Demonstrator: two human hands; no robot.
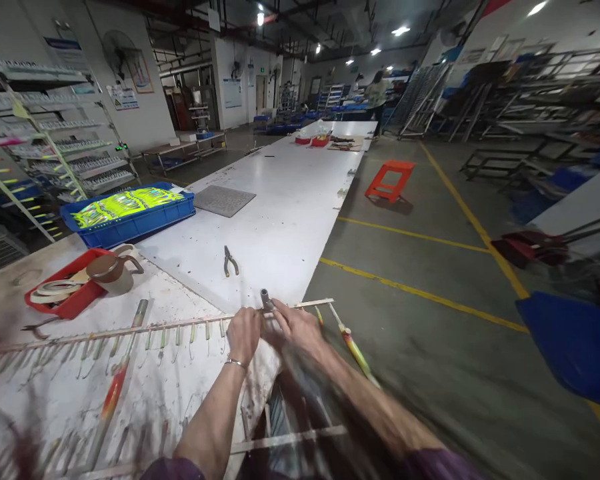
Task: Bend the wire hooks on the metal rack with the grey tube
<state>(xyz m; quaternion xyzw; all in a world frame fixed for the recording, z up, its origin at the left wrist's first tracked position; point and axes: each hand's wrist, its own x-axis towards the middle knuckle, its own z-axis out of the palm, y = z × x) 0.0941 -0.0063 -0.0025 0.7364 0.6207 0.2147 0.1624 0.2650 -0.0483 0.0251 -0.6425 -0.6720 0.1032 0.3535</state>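
Observation:
A long thin wooden strip [175, 325] runs across in front of me, with a row of small pale-green pieces and thin hooks hanging from it. My left hand [244, 333] is closed around this strip near its right part. Just beside it my right hand [300, 325] is closed at a grey metal tool with a round, hollow-looking end [265, 297], the thumb lying along it; the rest of the tool is hidden. A red-and-yellow painted stick [353, 347] hangs down from the strip's right end. Under the strip's left part lies a similar painted rod [115, 387].
Pliers [230, 261] lie on the long white table [280, 200]. To the left are a red bin [80, 303], a brown-and-beige cup [117, 272] and a blue crate [145, 230] of yellow pieces. A red stool [391, 180] stands on the floor; a person [377, 93] is far off.

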